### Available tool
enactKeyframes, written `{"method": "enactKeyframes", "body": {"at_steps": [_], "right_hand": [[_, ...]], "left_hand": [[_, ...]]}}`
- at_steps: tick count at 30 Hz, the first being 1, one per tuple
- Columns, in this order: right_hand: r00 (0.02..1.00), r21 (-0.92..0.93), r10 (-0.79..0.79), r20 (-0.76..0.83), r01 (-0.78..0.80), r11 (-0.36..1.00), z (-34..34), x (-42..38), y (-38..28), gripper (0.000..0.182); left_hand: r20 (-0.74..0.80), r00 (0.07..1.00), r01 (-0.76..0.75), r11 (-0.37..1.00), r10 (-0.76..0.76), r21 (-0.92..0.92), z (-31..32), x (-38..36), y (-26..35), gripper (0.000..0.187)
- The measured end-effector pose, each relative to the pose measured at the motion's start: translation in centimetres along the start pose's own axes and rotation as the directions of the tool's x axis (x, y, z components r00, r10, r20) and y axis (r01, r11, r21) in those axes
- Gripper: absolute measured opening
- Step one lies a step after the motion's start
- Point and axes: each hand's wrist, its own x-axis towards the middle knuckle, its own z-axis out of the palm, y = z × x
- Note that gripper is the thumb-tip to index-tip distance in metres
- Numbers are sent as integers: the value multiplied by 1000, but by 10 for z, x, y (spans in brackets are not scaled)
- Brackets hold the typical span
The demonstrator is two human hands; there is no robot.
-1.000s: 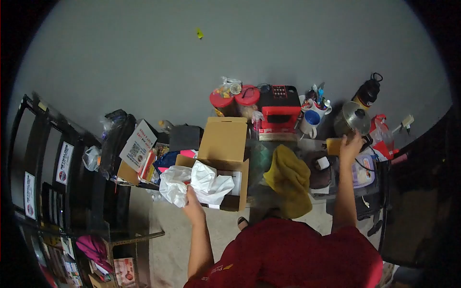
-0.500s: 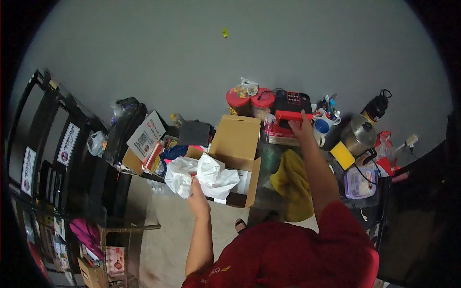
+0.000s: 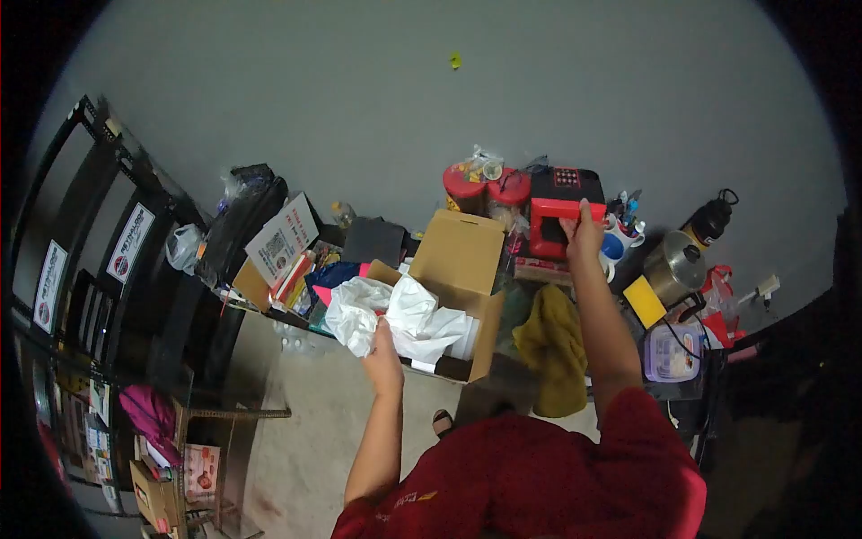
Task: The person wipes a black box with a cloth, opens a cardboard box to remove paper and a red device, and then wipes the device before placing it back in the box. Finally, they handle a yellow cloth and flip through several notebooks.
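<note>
My left hand (image 3: 384,364) is closed on a crumpled white wrapping (image 3: 415,310), plastic or paper, bunched over the front of an open cardboard box (image 3: 458,250). A bit of red shows at its fingertips. My right hand (image 3: 585,235) grips the right side of a red frame-shaped object (image 3: 549,211) with a dark opening; its exact kind I cannot make out. This object stands upright in front of a black case (image 3: 582,184) with a red-edged panel on top, above a small flat red-and-white box (image 3: 541,269). White contents show inside the cardboard box.
Two red-lidded jars (image 3: 465,182) stand behind the cardboard box. To the right are mugs (image 3: 613,246), a steel pot (image 3: 675,260), a yellow sponge (image 3: 644,302) and a lidded tub (image 3: 672,352). A mustard cloth (image 3: 549,350) hangs over the table edge. Black shelving (image 3: 99,234) stands left.
My right hand has lifted the red object and tipped it more upright, so its opening shows more. My left hand stays on the white wrapping. The whole view has shifted slightly.
</note>
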Motion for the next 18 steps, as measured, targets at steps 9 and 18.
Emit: {"method": "enactKeyframes", "body": {"at_steps": [9,18], "right_hand": [[980,-90,-185,-68,178,980,-10,-17,-35,32],[996,137,-54,67,44,990,-29,-112,-121,28]], "left_hand": [[88,994,92,951,-69,-295,-5,8,2,38],[331,938,266,831,-105,-489,-91,40,50,41]]}}
